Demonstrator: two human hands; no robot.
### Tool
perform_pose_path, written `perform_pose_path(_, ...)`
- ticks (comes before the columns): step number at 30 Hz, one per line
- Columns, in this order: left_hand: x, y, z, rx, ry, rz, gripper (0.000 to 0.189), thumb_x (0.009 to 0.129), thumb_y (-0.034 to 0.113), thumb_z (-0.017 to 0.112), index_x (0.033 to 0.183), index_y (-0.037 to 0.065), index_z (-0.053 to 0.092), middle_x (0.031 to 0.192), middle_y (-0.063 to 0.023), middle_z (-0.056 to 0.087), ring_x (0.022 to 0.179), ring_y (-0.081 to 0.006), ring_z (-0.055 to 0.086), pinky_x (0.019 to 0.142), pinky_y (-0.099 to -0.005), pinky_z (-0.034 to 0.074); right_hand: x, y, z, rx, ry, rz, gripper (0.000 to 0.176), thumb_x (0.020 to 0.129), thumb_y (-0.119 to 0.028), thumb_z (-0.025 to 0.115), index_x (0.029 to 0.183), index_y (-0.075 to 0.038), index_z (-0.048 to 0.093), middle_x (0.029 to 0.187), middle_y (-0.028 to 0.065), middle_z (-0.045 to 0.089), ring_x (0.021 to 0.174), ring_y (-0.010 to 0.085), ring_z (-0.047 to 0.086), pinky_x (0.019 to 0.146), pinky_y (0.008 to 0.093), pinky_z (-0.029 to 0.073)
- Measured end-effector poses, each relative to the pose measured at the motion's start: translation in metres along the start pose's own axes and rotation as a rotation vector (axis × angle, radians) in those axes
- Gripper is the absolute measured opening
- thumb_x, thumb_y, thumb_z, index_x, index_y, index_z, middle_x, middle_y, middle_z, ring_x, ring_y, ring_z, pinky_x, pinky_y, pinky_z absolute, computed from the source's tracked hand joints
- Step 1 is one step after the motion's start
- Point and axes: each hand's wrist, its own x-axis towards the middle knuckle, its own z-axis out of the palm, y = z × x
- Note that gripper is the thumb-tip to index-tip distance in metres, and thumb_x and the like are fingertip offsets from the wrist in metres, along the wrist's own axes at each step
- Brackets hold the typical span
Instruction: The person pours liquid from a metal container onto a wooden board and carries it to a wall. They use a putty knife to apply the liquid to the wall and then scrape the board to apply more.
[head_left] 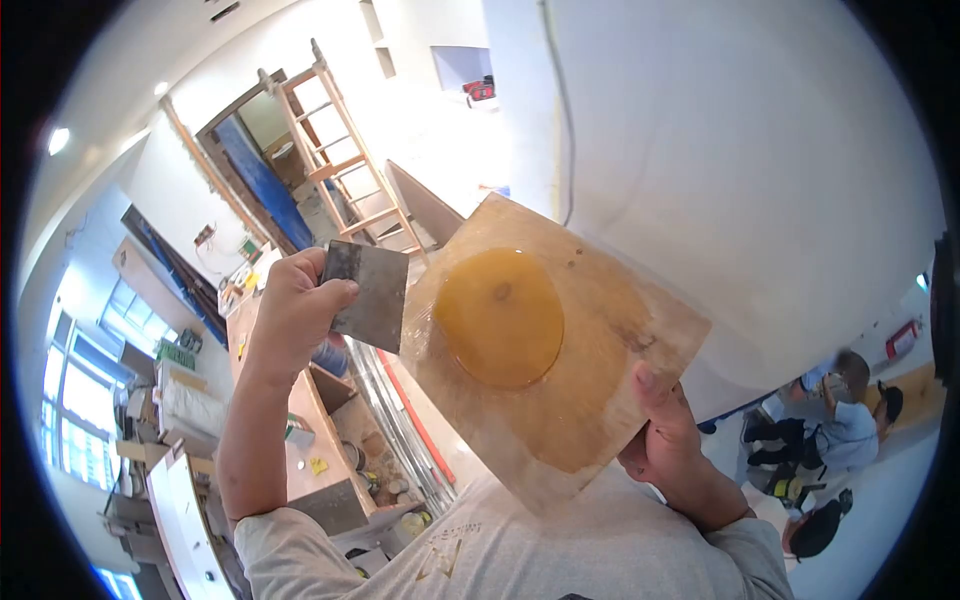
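A flat metal scraper blade is pinched in my left hand, its thumb lying across the near face. My right hand grips the lower right edge of a square tan board, with the thumb on top and the fingers underneath. A round pool of glossy amber-yellow liquid lies on the board, left of its middle. Around it the surface is stained brown and looks wet. The blade is beside the board's left corner, close to it; whether they touch is unclear.
A wooden ladder leans by a doorway at the upper left. A long workbench with tools and clutter stands at the left. A white wall rises at the right. Other people are at the lower right.
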Motion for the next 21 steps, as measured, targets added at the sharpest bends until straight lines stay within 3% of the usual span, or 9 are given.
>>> perform_pose_path(1,-0.003,-0.001,-0.003,-0.007,0.016,0.003,0.016,0.083,0.004,0.064,0.096,-0.003,0.069,0.075,-0.0063,0.070,0.050,-0.0081,0.061,0.039,-0.0215,0.045,0.000,0.002,-0.002,-0.005,-0.019,0.005,0.062,0.102,-0.043,0.056,0.148,-0.006,0.037,0.132,0.0128,0.060,0.094,0.0154,0.068,0.055,0.0274,0.047)
perform_pose_path(2,-0.011,0.002,-0.004,-0.024,-0.008,-0.020,0.020,0.083,0.004,0.064,0.100,-0.005,0.069,0.081,-0.0071,0.071,0.061,-0.0098,0.065,0.051,-0.0226,0.050,0.000,0.003,-0.004,-0.010,-0.038,0.009,0.062,0.102,-0.043,0.056,0.148,-0.006,0.037,0.133,0.0129,0.059,0.097,0.0163,0.066,0.059,0.0284,0.046)
perform_pose_path(4,-0.021,0.011,-0.016,-0.078,0.028,0.120,0.021,0.084,0.002,0.063,0.103,-0.004,0.070,0.086,-0.0049,0.071,0.070,-0.0086,0.065,0.062,-0.0239,0.052,0.000,-0.004,-0.011,0.031,-0.135,0.043,0.057,0.105,-0.038,0.053,0.149,-0.005,0.037,0.138,0.0147,0.055,0.124,0.0235,0.059,0.095,0.0367,0.056)
perform_pose_path(8,-0.034,0.057,-0.048,-0.204,0.102,0.426,0.026,0.084,-0.001,0.067,0.110,-0.005,0.070,0.095,-0.0051,0.073,0.082,-0.0097,0.066,0.079,-0.0240,0.051,-0.012,-0.046,-0.010,0.023,-0.187,0.099,0.059,0.106,-0.043,0.047,0.151,-0.006,0.036,0.141,0.0138,0.055,0.128,0.0227,0.057,0.104,0.0408,0.050)
perform_pose_path(13,-0.039,0.114,-0.082,-0.352,0.239,0.929,0.024,0.092,0.001,0.067,0.115,-0.004,0.068,0.105,-0.0066,0.074,0.094,-0.0102,0.067,0.091,-0.0241,0.048,-0.038,-0.118,0.033,0.242,-0.233,-0.070,0.056,0.107,-0.042,0.044,0.151,-0.007,0.040,0.144,0.0105,0.056,0.130,0.0222,0.056,0.112,0.0441,0.043)
perform_pose_path(16,-0.043,0.140,-0.070,-0.316,0.385,1.151,0.024,0.093,0.005,0.069,0.116,-0.005,0.068,0.108,-0.0070,0.073,0.100,-0.0098,0.064,0.096,-0.0249,0.046,-0.042,-0.156,0.056,0.227,-0.512,-0.303,0.050,0.106,-0.041,0.047,0.142,-0.006,0.051,0.138,0.0095,0.061,0.124,0.0227,0.061,0.107,0.0419,0.048)
perform_pose_path(17,-0.042,0.144,-0.067,-0.280,0.447,1.217,0.025,0.093,0.006,0.070,0.116,-0.005,0.068,0.109,-0.0066,0.073,0.100,-0.0097,0.064,0.096,-0.0249,0.046,-0.048,-0.166,0.063,0.181,-0.410,-0.326,0.049,0.106,-0.041,0.048,0.139,-0.005,0.054,0.135,0.0096,0.063,0.121,0.0230,0.063,0.106,0.0416,0.049)
perform_pose_path(18,-0.039,0.153,-0.059,-0.262,0.549,1.258,0.023,0.093,0.010,0.071,0.113,-0.003,0.069,0.102,-0.0042,0.072,0.093,-0.0094,0.062,0.091,-0.0242,0.047,-0.052,-0.175,0.072,0.139,-0.306,-0.347,0.048,0.105,-0.041,0.050,0.136,-0.004,0.057,0.132,0.0098,0.066,0.118,0.0233,0.065,0.104,0.0412,0.051)
perform_pose_path(21,-0.048,0.194,-0.056,0.049,0.477,1.257,0.021,0.093,0.013,0.071,0.109,-0.001,0.069,0.093,-0.0025,0.068,0.085,-0.0090,0.060,0.082,-0.0230,0.046,-0.053,-0.205,0.077,0.059,-0.459,-0.531,0.044,0.103,-0.039,0.054,0.126,-0.002,0.062,0.122,0.0114,0.070,0.109,0.0245,0.069,0.099,0.0411,0.054)
